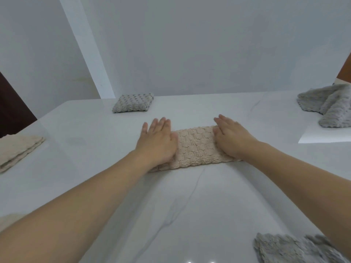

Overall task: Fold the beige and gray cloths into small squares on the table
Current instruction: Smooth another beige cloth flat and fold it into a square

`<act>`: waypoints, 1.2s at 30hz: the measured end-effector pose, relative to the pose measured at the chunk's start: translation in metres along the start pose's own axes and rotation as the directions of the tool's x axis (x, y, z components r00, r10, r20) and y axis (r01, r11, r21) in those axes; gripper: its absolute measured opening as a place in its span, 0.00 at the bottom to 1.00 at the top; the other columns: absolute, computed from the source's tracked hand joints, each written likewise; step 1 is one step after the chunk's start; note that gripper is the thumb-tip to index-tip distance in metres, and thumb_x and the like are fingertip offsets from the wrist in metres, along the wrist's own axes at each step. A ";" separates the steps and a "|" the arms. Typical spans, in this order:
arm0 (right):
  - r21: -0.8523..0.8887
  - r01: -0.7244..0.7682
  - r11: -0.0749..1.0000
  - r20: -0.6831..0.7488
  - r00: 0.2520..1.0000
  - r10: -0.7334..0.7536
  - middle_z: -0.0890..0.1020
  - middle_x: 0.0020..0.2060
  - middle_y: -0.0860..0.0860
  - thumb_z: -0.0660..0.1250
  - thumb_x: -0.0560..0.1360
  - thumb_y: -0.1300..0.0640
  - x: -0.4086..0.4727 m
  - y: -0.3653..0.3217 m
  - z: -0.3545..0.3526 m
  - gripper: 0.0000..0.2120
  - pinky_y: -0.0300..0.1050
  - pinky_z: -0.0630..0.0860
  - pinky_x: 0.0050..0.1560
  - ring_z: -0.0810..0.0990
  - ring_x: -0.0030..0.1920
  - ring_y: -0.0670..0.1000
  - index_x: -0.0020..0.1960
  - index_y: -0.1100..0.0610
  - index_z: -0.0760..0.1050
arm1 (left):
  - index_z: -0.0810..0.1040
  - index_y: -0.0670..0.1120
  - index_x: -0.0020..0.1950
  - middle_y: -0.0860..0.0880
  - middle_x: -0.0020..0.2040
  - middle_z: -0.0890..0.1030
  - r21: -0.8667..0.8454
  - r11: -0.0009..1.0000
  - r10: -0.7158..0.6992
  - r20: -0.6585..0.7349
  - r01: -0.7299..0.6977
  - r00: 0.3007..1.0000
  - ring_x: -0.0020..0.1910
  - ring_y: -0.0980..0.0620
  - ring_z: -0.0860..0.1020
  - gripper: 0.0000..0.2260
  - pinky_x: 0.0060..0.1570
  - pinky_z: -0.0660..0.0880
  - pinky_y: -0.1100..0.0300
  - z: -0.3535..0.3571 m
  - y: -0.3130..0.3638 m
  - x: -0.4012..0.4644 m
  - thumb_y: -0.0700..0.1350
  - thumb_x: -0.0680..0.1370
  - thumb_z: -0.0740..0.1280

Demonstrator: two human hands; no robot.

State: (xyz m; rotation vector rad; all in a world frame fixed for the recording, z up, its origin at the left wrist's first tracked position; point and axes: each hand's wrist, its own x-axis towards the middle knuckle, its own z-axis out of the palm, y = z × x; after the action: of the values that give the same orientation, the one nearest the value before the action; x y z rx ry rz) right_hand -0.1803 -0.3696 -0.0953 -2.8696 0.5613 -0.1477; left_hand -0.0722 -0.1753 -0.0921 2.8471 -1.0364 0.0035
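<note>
Folded beige cloth (18, 151): lies at the table's left edge in flat layers, well apart from the hands.
Folded gray square (133, 102): sits at the far side of the table (190, 205), beyond the left hand.
Left hand (156, 142): palm down, fingers straight and slightly spread, pressing the left end of the beige strip; the fingertips reach past the cloth onto the table.
Beige strip (195, 147): a textured beige cloth folded into a long band, flat at the table's middle, running left to right between and under both hands.
Right hand (231, 138): palm down, fingers straight and close together, pressing the strip's right end.
Near gray cloth (288, 249): crumpled at the near right corner, partly under the right forearm.
Far gray cloth (326, 105): loose heap at the far right edge.
</note>
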 end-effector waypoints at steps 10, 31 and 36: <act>-0.064 -0.005 0.998 0.139 0.990 0.014 0.45 0.78 0.46 0.39 0.82 0.44 -0.012 0.038 0.008 0.26 0.49 0.42 0.77 0.43 0.78 0.47 0.79 0.48 0.43 | 0.45 0.52 0.80 0.53 0.80 0.46 -0.034 0.998 0.064 0.118 -0.061 0.991 0.79 0.53 0.45 0.25 0.76 0.41 0.52 0.021 -0.010 0.001 0.56 0.83 0.42; -0.285 -0.143 0.948 0.106 0.978 0.180 0.77 0.47 0.53 0.65 0.75 0.59 0.032 -0.050 -0.018 0.04 0.46 0.72 0.49 0.74 0.48 0.55 0.44 0.60 0.73 | 0.69 0.44 0.58 0.44 0.55 0.78 0.436 0.813 0.288 0.278 -0.387 0.917 0.45 0.43 0.76 0.11 0.42 0.68 0.54 -0.030 0.000 -0.062 0.48 0.83 0.52; -0.169 0.010 0.986 0.198 0.980 0.024 0.63 0.73 0.57 0.48 0.83 0.49 0.039 -0.037 0.012 0.23 0.54 0.58 0.72 0.60 0.73 0.58 0.74 0.60 0.59 | 0.73 0.44 0.58 0.43 0.56 0.78 0.219 0.886 0.325 0.338 -0.409 0.884 0.44 0.45 0.70 0.11 0.43 0.65 0.56 -0.031 0.048 -0.088 0.46 0.83 0.54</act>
State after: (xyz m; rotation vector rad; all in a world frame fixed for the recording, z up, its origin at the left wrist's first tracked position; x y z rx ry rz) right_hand -0.1289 -0.3488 -0.0958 -2.9968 0.5695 0.1980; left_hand -0.1688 -0.1522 -0.0598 2.8971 -1.7697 -0.2662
